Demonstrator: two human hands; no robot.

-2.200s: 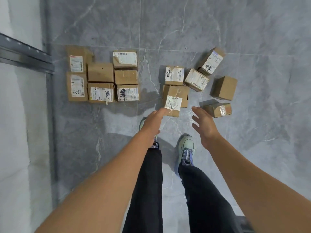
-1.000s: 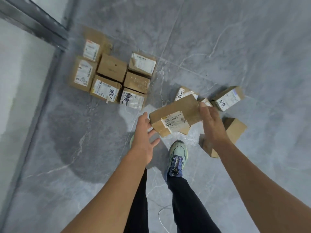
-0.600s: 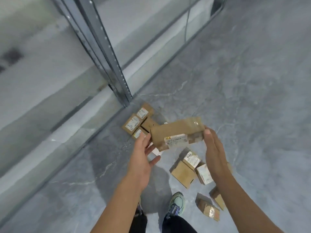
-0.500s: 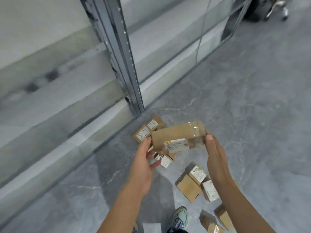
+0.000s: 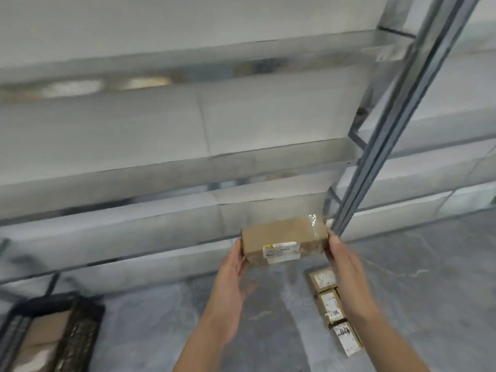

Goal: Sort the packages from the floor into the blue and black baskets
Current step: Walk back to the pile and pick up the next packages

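So the package [image 5: 284, 237] is matt brown cardboard, glossy clear tape [image 5: 315, 224] on one end; shelf upright [image 5: 402, 103] is grey metal, floor [image 5: 429, 277] smooth tile.
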